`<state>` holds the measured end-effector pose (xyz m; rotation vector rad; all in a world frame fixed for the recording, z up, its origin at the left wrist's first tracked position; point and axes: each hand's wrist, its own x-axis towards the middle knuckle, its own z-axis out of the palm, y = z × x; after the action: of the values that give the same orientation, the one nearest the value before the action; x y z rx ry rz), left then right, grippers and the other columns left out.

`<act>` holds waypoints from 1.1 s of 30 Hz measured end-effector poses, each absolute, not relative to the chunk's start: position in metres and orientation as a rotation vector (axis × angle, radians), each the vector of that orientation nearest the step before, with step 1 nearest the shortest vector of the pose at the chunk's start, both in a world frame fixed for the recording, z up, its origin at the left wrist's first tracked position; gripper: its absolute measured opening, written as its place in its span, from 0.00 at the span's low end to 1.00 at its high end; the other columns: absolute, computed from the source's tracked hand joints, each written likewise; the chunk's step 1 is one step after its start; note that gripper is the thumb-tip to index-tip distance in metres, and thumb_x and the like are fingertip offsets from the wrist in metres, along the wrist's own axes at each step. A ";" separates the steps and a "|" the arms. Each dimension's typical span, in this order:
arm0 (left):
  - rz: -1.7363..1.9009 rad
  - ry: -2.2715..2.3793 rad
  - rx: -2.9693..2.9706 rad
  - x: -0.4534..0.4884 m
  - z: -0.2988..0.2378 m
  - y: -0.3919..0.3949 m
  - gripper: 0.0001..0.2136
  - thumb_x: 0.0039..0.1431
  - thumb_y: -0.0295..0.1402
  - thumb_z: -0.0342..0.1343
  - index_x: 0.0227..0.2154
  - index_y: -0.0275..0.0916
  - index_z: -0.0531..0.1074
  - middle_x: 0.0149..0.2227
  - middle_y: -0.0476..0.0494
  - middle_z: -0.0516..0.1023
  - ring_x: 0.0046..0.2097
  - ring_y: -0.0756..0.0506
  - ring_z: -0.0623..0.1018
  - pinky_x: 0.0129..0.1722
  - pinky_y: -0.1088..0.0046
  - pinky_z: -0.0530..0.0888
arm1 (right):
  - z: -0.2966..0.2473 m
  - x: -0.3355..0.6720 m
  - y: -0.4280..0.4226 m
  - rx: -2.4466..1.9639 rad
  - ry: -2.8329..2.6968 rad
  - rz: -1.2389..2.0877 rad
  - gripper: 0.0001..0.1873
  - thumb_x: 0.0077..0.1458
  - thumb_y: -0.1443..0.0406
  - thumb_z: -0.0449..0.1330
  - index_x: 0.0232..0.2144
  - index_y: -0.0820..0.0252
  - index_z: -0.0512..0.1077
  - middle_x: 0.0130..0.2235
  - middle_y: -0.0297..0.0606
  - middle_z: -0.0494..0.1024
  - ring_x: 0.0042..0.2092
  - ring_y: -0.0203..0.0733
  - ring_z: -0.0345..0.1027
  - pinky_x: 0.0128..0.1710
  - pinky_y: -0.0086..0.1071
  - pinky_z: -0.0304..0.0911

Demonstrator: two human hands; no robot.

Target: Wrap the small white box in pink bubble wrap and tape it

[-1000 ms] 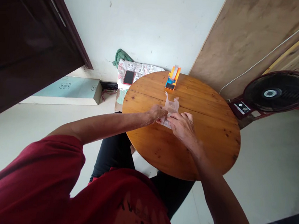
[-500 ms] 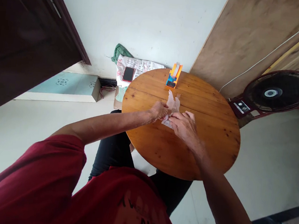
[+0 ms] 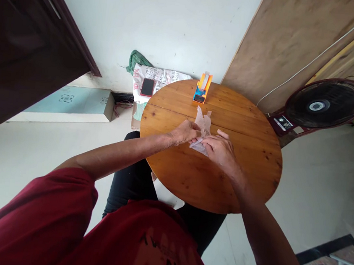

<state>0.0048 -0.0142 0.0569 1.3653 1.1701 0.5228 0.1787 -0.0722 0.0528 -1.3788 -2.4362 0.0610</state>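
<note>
A crumpled, whitish translucent plastic sheet, perhaps bubble wrap, lies on the round wooden table. My left hand has its fingers closed on the sheet's left side. From the right, my right hand pinches the sheet's lower part, with one finger raised. The fingertips of both hands almost meet over a gathered fold. Whether anything is wrapped inside cannot be made out. Beyond the sheet stands an orange and blue tape dispenser with a roll of clear tape, touched by neither hand.
A dark phone with a red edge rests on a printed white sack left of the table. A black fan stands at the right. A pale blue box-like slab lies on the floor at left, near a dark door.
My fingertips have drawn slightly apart, showing more of the plastic's gathered middle and lower end. Both hands still grip it. The whole view has shifted slightly.
</note>
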 end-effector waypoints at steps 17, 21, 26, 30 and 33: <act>0.439 1.074 2.353 0.002 0.044 -0.027 0.07 0.62 0.28 0.53 0.33 0.34 0.77 0.35 0.42 0.77 0.35 0.49 0.74 0.37 0.74 0.69 | 0.067 0.181 -0.075 -1.430 -2.352 0.305 0.15 0.61 0.70 0.52 0.30 0.54 0.77 0.43 0.33 0.85 0.44 0.42 0.78 0.67 0.50 0.47; 0.296 1.088 2.468 0.002 0.048 -0.031 0.12 0.68 0.30 0.48 0.41 0.33 0.77 0.43 0.36 0.77 0.40 0.45 0.78 0.43 0.70 0.74 | 0.072 0.190 -0.074 -1.435 -2.138 0.371 0.11 0.61 0.65 0.55 0.33 0.54 0.79 0.41 0.35 0.85 0.44 0.44 0.78 0.59 0.45 0.60; 0.219 1.091 2.530 0.003 0.047 -0.033 0.14 0.70 0.31 0.45 0.44 0.33 0.75 0.47 0.35 0.76 0.44 0.43 0.79 0.45 0.69 0.75 | 0.065 0.211 -0.069 -1.646 -1.773 0.346 0.11 0.57 0.61 0.58 0.35 0.57 0.79 0.40 0.40 0.84 0.42 0.46 0.78 0.44 0.38 0.69; 0.191 1.098 2.524 0.004 0.045 -0.033 0.14 0.70 0.32 0.43 0.46 0.33 0.73 0.48 0.35 0.76 0.45 0.42 0.79 0.43 0.68 0.75 | 0.049 0.215 -0.053 -1.823 -1.756 0.466 0.13 0.53 0.60 0.60 0.38 0.57 0.80 0.40 0.41 0.84 0.39 0.46 0.77 0.41 0.38 0.69; 0.214 1.099 2.519 0.004 0.043 -0.034 0.14 0.70 0.33 0.43 0.45 0.34 0.73 0.48 0.35 0.76 0.45 0.42 0.79 0.44 0.68 0.75 | 0.045 0.206 -0.035 -1.929 -1.812 0.530 0.10 0.51 0.59 0.62 0.34 0.57 0.79 0.36 0.39 0.83 0.36 0.44 0.74 0.37 0.35 0.66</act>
<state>0.0039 -0.0337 0.0429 2.5194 1.0985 0.2138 0.2064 -0.0353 0.0450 -1.9289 -1.8124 0.5300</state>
